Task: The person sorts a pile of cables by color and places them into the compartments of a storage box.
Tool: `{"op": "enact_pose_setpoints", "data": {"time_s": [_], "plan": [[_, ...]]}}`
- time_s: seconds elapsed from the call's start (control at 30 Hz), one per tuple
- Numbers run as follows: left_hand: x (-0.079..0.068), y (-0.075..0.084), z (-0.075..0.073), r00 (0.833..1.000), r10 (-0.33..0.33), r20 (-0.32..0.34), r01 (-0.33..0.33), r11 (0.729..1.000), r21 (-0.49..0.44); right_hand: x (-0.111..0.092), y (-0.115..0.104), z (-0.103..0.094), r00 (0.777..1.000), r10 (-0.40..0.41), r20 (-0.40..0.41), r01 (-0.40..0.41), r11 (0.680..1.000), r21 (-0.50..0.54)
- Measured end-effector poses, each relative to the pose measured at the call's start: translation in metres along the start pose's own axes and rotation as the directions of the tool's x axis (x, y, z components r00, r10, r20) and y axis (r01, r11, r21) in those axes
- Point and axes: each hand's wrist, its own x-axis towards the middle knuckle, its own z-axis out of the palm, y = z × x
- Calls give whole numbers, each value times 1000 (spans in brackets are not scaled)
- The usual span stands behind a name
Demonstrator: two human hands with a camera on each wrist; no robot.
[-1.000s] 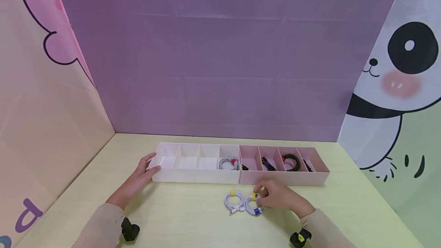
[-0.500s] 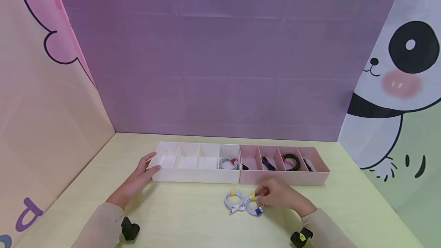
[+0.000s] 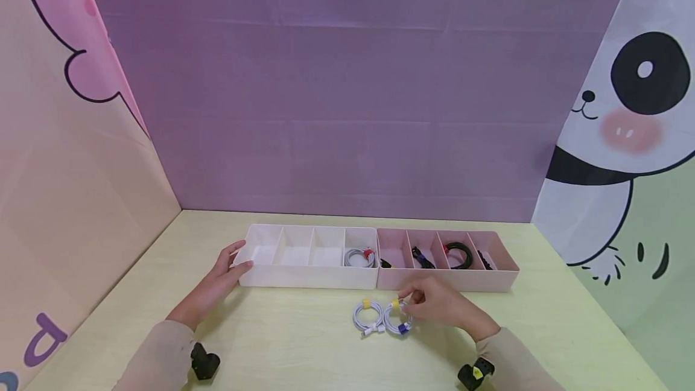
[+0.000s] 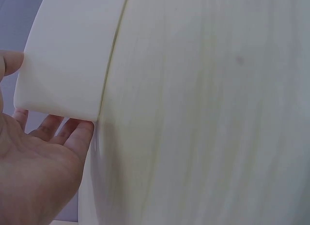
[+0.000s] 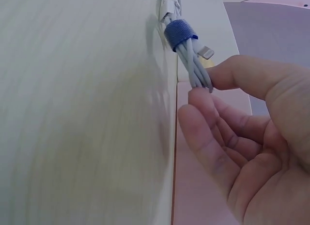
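Note:
My right hand (image 3: 437,303) pinches a coiled white charging cable (image 3: 387,318) at its right side, between thumb and fingertips. A blue strap (image 5: 179,34) wraps this coil, and a metal plug (image 5: 206,52) sticks out beside it. A second white coiled cable (image 3: 359,323) with a yellow tie lies touching it on the left. At the far left, my left hand (image 3: 221,270) holds the end of a white divided box (image 3: 306,278). Its thumb is at the box's rim and its fingers (image 4: 80,135) press against the end wall.
A pink divided box (image 3: 450,281) stands end to end with the white one and holds several black cables. A grey coil (image 3: 350,252) with a red tie lies in the white box's rightmost compartment. A purple backdrop (image 3: 347,107) rises behind the table (image 3: 293,349).
My right hand has shifted the coil with the blue strap slightly left and away from me, closer against the other white coil. The left hand has stayed at the box's end.

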Motion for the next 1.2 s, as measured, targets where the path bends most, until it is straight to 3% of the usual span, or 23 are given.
{"op": "enact_pose_setpoints", "data": {"time_s": [0.47, 0.8, 1.2], "plan": [[-1, 0, 0, 1000, 2, 4, -2, 1000, 5, -2, -9, -5, 999, -24, -36, 26, 998, 64], [-2, 0, 0, 1000, -9, -2, 9, 1000, 14, 0, -14, -8, 998, 13, -68, -12, 1000, 14], [-3, 3, 0, 1000, -16, -5, 17, 999, 30, 8, -20, -8, 992, 1, -126, -2, 1000, -4]]}}
